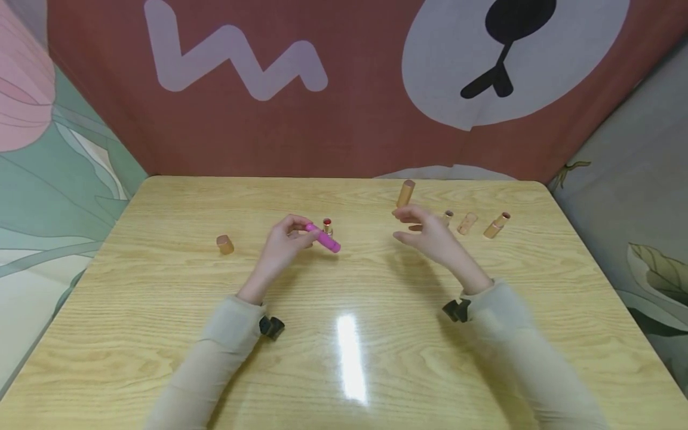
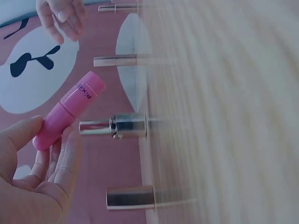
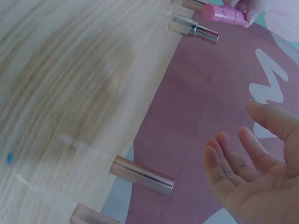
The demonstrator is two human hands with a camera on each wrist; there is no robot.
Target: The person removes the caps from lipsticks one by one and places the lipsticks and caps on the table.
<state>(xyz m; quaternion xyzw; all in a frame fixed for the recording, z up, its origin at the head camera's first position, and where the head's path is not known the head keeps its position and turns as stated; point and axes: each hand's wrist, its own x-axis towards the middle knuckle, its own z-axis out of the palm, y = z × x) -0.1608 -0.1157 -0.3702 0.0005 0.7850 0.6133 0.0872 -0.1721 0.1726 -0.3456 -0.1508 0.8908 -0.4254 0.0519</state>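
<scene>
My left hand point(image 1: 285, 242) pinches a pink lipstick tube point(image 1: 323, 239) between thumb and fingers, raised above the table. Dark lettering shows on the tube point(image 2: 79, 100) in the left wrist view. Close behind it stands an uncapped lipstick point(image 1: 327, 226) with a red tip; the left wrist view shows this lipstick point(image 2: 128, 125) with a shiny metallic base. My right hand point(image 1: 427, 236) hovers with fingers spread and holds nothing. Nearest to it is a closed gold lipstick tube point(image 1: 406, 192), standing upright; in the right wrist view that tube point(image 3: 142, 175) is apart from the fingers.
A short gold cap point(image 1: 224, 244) stands at the left of the wooden table point(image 1: 301, 370). Towards the right are a partly hidden lipstick point(image 1: 448, 216), a pinkish-gold piece point(image 1: 467, 223) and another uncapped lipstick point(image 1: 497, 225). A printed red cloth point(image 1: 355, 137) hangs behind the table.
</scene>
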